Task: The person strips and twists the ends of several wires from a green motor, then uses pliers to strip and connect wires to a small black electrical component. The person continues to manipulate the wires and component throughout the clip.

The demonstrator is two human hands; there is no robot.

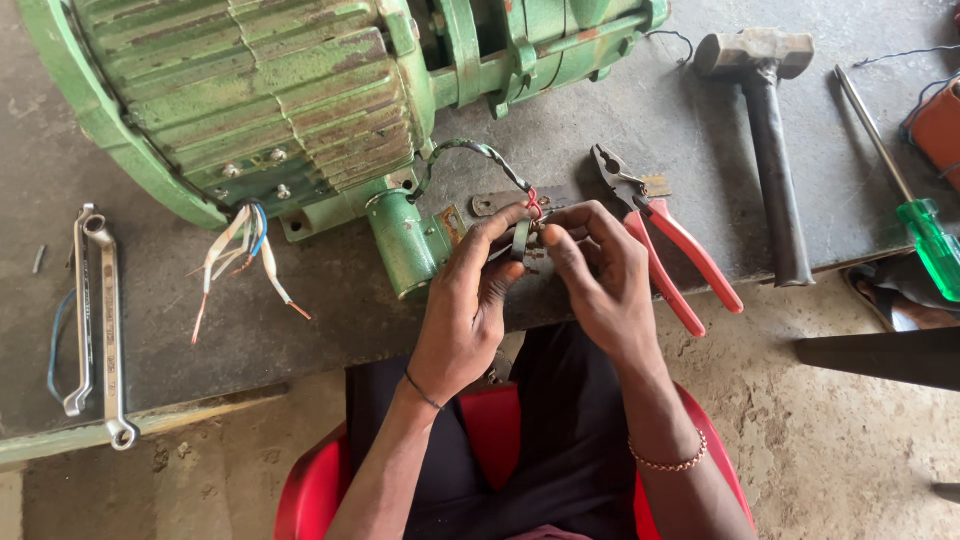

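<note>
While seated, grey workbench (640, 130), dirt floor (850, 440)

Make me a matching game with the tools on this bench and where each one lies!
Things:
1. red-handled pliers
2. green-handled screwdriver
3. two silver spanners
4. heavy grey hammer

Places:
A. far left of the grey bench
B. far right edge
C. just right of the right hand
D. between pliers and screwdriver

Pairs: 1-C, 2-B, 3-A, 4-D
</note>
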